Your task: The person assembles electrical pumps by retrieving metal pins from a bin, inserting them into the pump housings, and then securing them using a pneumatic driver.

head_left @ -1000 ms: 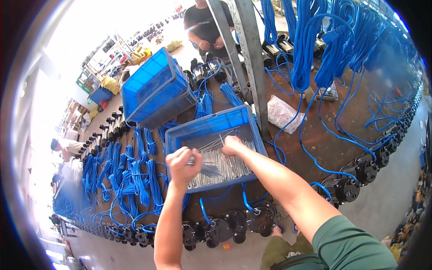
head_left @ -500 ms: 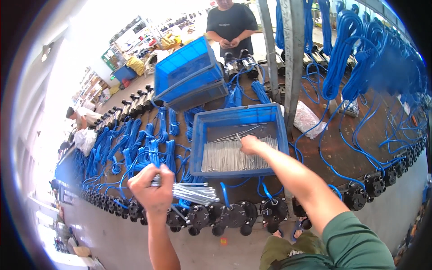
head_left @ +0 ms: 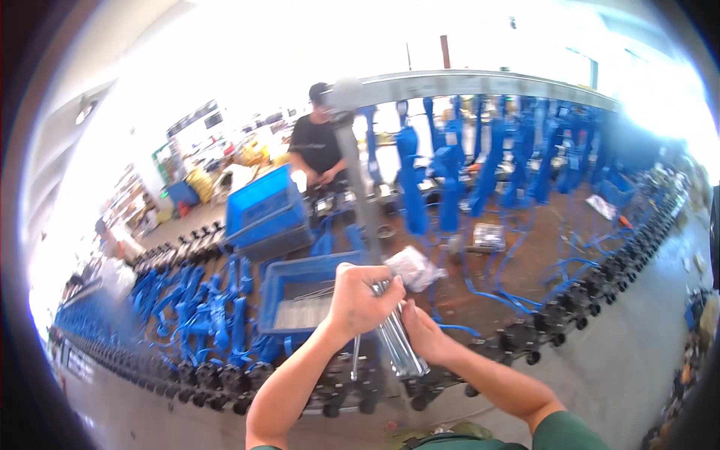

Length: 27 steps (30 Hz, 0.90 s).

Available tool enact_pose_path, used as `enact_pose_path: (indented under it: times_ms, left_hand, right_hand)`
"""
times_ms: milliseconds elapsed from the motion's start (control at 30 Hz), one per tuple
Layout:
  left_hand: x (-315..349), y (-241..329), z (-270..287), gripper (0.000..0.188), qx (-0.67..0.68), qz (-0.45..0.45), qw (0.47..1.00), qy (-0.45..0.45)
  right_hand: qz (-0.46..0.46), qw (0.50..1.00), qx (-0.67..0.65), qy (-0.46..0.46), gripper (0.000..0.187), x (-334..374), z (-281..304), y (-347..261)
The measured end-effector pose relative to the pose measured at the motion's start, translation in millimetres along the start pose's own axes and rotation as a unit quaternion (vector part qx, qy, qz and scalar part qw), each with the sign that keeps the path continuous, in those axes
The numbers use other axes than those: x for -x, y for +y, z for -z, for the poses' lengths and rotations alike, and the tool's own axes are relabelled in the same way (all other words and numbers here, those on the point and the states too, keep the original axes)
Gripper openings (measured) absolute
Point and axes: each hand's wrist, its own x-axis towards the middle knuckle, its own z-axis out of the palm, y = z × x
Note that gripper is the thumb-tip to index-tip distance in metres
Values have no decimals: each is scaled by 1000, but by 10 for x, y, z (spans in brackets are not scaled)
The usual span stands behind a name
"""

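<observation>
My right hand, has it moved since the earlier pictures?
Yes: judged against the nearest blue bin, your right hand has moved out of it to its right, beside the metal rods your left hand holds.

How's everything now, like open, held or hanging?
Left hand: closed around metal rods.
Metal rods: bunched, slanting.
Right hand: beside the rods, grip unclear.
Near blue bin: open, more rods inside.
Far blue bins: stacked.
Blue cable bundles: some hanging, some on the table.
Whitish bag: lying on the table.

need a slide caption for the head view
Left hand grips a bundle of metal rods, right hand close beside it, with a blue bin holding more beyond.
</observation>
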Motion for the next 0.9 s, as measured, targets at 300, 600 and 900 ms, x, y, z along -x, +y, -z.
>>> enact_pose_path:
  times_ms: [300,600,900]
  left_hand:
    - [-128,1619,-3640,31,99,9,983,-151]
    - [461,3117,-6615,51,513,43,811,-278]
    - [463,4110,-9158,55,644,594,247,-415]
  right_hand:
    - [-66,962,-142,223,36,2837,1903,-852]
    - [-50,837,-26,544,16,5703,3337,-1429]
    - [190,632,80,747,15,6965,5441,-1622]
